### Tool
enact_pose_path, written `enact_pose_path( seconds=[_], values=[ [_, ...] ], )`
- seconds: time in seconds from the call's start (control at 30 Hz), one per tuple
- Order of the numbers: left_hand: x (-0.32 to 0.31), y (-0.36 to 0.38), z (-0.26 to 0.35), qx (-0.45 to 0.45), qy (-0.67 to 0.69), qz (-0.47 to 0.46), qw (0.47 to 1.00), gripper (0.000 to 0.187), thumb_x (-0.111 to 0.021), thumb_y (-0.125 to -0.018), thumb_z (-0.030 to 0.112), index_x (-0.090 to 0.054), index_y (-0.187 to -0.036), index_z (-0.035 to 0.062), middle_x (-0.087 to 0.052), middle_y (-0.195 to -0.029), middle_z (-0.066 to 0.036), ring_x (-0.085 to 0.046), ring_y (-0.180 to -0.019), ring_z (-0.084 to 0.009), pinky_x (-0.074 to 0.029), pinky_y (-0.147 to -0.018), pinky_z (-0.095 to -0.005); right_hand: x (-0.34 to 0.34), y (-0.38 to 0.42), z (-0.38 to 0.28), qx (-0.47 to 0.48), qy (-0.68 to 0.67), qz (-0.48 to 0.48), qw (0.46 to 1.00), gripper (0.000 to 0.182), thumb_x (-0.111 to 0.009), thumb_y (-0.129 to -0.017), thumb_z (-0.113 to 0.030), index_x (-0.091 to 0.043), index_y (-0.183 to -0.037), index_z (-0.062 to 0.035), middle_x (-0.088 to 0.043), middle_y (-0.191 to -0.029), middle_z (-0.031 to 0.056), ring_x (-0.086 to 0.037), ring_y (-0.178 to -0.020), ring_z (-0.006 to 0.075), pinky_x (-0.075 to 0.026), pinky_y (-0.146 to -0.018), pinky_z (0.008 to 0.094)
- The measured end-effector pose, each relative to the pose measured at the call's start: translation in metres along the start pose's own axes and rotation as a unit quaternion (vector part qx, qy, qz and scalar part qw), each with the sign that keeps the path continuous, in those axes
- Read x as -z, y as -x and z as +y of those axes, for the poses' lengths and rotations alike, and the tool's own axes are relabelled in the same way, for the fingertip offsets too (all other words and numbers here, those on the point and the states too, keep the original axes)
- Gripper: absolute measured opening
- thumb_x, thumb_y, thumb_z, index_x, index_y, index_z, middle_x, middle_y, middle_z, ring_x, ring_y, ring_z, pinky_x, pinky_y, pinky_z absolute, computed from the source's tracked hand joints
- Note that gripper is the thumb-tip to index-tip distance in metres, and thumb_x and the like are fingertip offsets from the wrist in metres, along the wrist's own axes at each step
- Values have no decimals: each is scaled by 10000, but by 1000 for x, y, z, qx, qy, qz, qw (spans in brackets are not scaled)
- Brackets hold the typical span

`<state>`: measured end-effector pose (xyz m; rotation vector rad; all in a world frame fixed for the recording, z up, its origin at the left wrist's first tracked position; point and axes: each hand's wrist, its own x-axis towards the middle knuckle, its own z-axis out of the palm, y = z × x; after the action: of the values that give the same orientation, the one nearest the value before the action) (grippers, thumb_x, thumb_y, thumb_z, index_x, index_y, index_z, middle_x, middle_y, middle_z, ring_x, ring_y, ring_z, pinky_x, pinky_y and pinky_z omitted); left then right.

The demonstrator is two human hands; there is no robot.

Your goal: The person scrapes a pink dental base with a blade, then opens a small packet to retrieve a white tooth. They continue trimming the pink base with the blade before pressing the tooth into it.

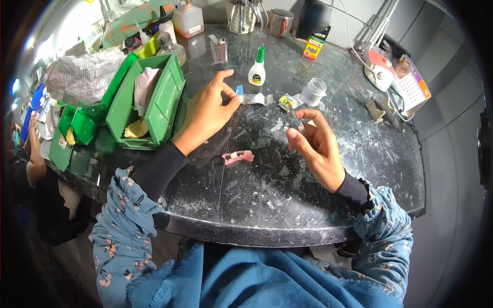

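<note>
My left hand (208,112) is closed, thumb and fingers pinched at a small blue piece (239,90). Beside those fingertips lies a crumpled clear and silver strip (257,99). A slim metal tool (291,108) sticks out from my right hand (322,151), whose fingers are curled around it. The tool's tip points at a small yellow-green packet (285,103), close by a clear plastic cup (314,92). Between the hands, nearer to me, a pink denture piece (238,157) with pale teeth rests on the black worktop (272,197).
Green bins (167,100) stand at the left, one holding yellowish casts. Behind the hands are a white bottle with a green cap (257,73) and a yellow-red box (314,45). A desk calendar (413,90) stands at right. Another person's arm (35,149) shows far left.
</note>
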<state>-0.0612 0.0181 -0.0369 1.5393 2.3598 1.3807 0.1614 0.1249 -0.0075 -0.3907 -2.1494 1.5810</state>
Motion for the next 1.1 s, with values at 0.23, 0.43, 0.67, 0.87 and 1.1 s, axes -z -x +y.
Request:
enact_pose_path(
  seconds=[0.23, 0.43, 0.67, 0.87, 1.1],
  values=[
    [-4, -4, -9, 59, 117, 23, 991, 527, -679, -800, 62, -456, -1276, 21, -595, -785, -2, -395, -543, -58, -358, -500, -237, 2, -1, 2, -14, 106, -12, 994, 173, -615, -905, -159, -601, -944, 10, -454, -590, -28, -362, -558, 24, -298, -468, 242],
    [8, -1, 12, -113, -57, 86, 988, 406, -750, -761, 182, -582, -1100, 37, -562, -927, -51, -535, -765, -167, -436, -648, -290, 0, 0, 2, 5, 126, -20, 992, 168, -618, -886, -163, -633, -890, 5, -385, -514, 0, -335, -501, 36, -278, -435, 276],
    [15, 18, 41, -111, -122, -83, 983, 316, -778, -708, 253, -657, -867, 8, -542, -931, -92, -555, -931, -274, -448, -811, -374, 0, 2, -8, -28, 156, -68, 985, 156, -614, -895, -110, -635, -913, 44, -517, -657, -58, -407, -624, 0, -340, -506, 208],
    [11, 18, 36, -132, -121, -59, 982, 377, -796, -652, 287, -623, -826, 1, -536, -892, -91, -558, -926, -266, -461, -799, -369, -1, 1, 0, 13, 157, -64, 985, 179, -603, -885, -164, -647, -918, 6, -462, -487, 38, -418, -433, 58, -319, -425, 274],
    [10, 17, 31, -112, -104, -76, 985, 403, -791, -675, 291, -589, -898, 22, -532, -963, -100, -533, -988, -291, -435, -834, -381, -1, 1, -11, 3, 186, -75, 980, 176, -604, -883, -165, -646, -909, 3, -500, -503, 66, -447, -428, 84, -337, -430, 288]
  ],
)
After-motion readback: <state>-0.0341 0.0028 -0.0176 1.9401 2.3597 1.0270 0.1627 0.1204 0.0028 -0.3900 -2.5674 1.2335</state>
